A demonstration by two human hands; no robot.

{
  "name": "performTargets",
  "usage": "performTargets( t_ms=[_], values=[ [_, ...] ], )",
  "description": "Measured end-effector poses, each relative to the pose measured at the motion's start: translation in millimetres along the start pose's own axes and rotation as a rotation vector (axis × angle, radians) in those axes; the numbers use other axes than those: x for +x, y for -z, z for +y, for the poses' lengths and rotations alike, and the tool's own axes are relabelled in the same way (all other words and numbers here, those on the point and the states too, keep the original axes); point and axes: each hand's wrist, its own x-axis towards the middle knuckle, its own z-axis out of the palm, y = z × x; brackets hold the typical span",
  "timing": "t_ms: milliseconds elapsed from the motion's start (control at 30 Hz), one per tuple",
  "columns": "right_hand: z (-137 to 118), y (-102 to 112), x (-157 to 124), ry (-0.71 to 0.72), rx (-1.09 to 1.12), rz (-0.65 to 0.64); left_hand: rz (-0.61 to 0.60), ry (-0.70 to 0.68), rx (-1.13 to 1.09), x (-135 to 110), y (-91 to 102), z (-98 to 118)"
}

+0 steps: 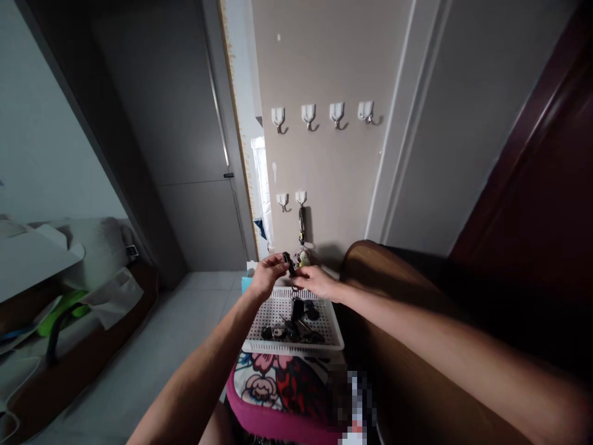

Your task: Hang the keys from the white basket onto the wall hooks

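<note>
Evidently the step in hand is two-handed handling of a dark strap (288, 262), held up just beyond the far edge of the white basket (340, 341). The left hand (271, 271) has its grip pinched nearly closed, thumb and fingers on the strap's upper part. The right hand (317, 281) meets the lower part with its fingertips; whether that grip clasps it or only steadies it, I cannot tell. A ring (295, 289) shows below the strap, above a black key fob (297, 308), though I cannot see whether they are joined. More keys (278, 332) lie towards the basket's near edge. Any further move seems to call for keeping the left pinch firm, with the ring kept off the basket's far edge and the keychain (303, 258) hanging just behind.
</note>
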Motion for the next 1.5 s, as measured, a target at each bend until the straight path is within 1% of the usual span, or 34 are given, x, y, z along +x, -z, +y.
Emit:
performTargets(
  t_ms=[67, 167, 300, 367, 433, 567, 667, 767, 900, 1000, 1167, 1367, 1500],
  values=[
    [-2, 2, 1, 0.036, 0.048, 0.044, -0.015, -0.023, 0.06, 2, -2.7, 4],
    [-4, 7, 5, 0.055, 0.029, 0.113, -0.036, -0.063, 0.098, 7, -8.5, 12],
    [-12, 15, 17, 0.057, 0.041, 0.22, -0.042, -0.145, 0.114, 17, -18.5, 34],
    [-19, 20, 26, 0.04, 0.087, 0.257, -0.005, -0.184, 0.149, 24, -22.1, 46],
    [-26, 24, 36, 0.011, 0.134, 0.262, 0.049, -0.202, 0.209, 32, -23.9, 57],
    [-40, 31, 54, -0.034, 0.169, 0.285, 0.155, -0.241, 0.371, 52, -23.5, 69],
    [-46, 33, 65, -0.056, 0.183, 0.314, 0.216, -0.285, 0.482, 68, -22.0, 71],
    [-46, 34, 72, -0.088, 0.191, 0.333, 0.282, -0.293, 0.55, 80, -21.5, 70],
    [-38, 34, 81, -0.117, 0.165, 0.349, 0.368, -0.264, 0.637, 90, -22.3, 66],
    [-29, 33, 90, -0.131, 0.165, 0.358, 0.391, -0.244, 0.687, 95, -22.8, 63],
    [-20, 32, 101, -0.144, 0.115, 0.37, 0.439, -0.251, 0.747, 101, -22.7, 61],
    [-18, 33, 107, -0.215, -0.036, 0.426, 0.427, -0.243, 0.814, 103, -22.9, 59],
    [-19, 33, 105, -0.237, -0.11, 0.425, 0.386, -0.217, 0.845, 96, -18.4, 56]
  ],
)
